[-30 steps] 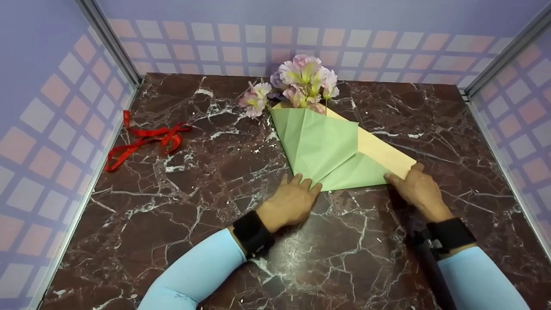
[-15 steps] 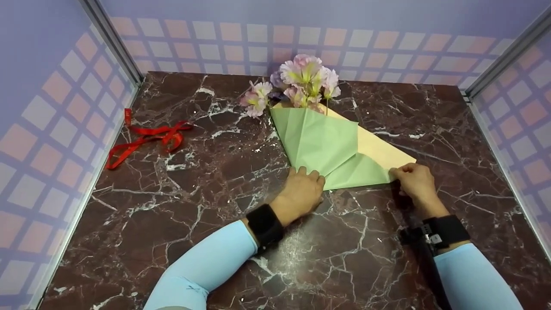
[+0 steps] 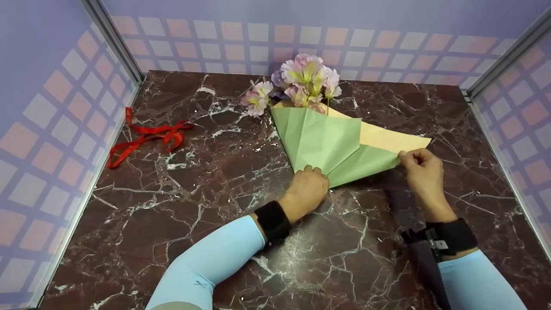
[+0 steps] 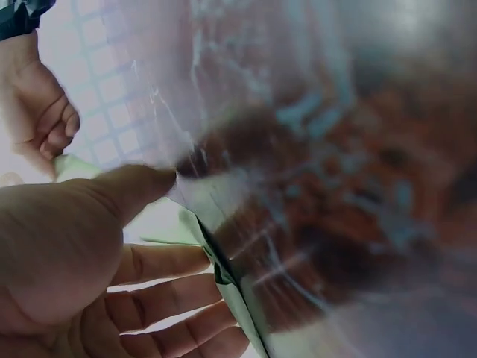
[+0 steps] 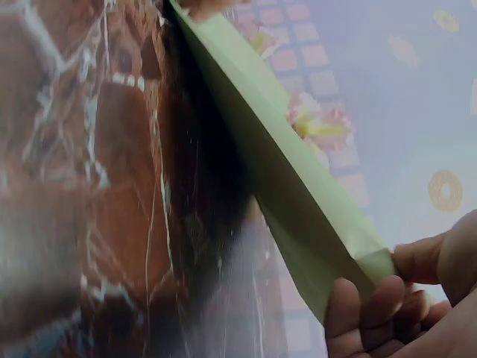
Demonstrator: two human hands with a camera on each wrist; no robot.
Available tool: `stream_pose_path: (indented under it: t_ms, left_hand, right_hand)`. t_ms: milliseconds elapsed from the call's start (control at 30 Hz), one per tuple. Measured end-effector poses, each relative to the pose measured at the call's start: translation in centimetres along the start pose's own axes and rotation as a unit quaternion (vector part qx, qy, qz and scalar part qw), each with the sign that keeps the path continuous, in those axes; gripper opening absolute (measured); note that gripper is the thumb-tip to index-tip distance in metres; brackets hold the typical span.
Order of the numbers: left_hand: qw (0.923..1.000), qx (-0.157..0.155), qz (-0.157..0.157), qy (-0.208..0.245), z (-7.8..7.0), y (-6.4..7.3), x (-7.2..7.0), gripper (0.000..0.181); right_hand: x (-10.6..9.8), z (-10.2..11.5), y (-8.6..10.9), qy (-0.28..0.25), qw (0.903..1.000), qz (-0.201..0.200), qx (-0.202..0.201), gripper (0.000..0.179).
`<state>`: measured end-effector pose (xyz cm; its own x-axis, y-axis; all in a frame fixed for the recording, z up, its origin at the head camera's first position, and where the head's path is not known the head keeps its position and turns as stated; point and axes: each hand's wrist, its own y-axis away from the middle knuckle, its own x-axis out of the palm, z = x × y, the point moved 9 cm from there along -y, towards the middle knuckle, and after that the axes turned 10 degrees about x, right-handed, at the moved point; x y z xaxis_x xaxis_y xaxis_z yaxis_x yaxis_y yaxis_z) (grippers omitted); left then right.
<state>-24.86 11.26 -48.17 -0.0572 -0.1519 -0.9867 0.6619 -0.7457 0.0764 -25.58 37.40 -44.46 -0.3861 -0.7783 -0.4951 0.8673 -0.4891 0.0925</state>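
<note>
A fan of wrapping paper (image 3: 327,137), green outside and cream on its inner face, lies around pink and purple flowers (image 3: 303,75) on the marble-patterned table. My left hand (image 3: 306,189) holds the paper's narrow lower end, its fingers bent over it. In the left wrist view, that hand's fingertips (image 4: 200,258) meet the paper's green edge (image 4: 237,302). My right hand (image 3: 424,172) pinches the right corner between thumb and fingers. The right wrist view has this side of the paper (image 5: 287,186) lifted off the table, with a fold along it.
A loose red ribbon (image 3: 150,140) lies toward the left side of the table (image 3: 206,258). Panels with pink and white squares (image 3: 232,45) enclose the back and both sides. One flower (image 3: 256,99) leans out left of the wrap.
My right hand has moved up and away with the paper's right corner, raising it off the table. The left hand's fingers have bent over the lower end and shifted slightly right.
</note>
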Motion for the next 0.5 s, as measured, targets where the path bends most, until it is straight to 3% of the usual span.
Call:
stream_pose_path:
  t_ms: [133, 300, 500]
  left_hand:
    - [0.9999, 0.001, -0.005, 0.009, 0.0, -0.3, -0.1, 0.019]
    - [1.0, -0.003, 0.007, 0.0, 0.1, -0.6, 0.0, 0.054]
    - [0.9995, -0.003, -0.004, -0.031, 0.1, -1.0, 0.0, 0.042]
  right_hand:
    - [0.0, 0.0, 0.6, -0.056, 0.9983, -0.014, -0.004, 0.022]
    - [-0.1, 0.4, 0.4, -0.057, 0.998, -0.019, -0.018, 0.021]
    - [-0.3, 1.2, 0.4, -0.041, 0.9972, -0.045, -0.044, 0.017]
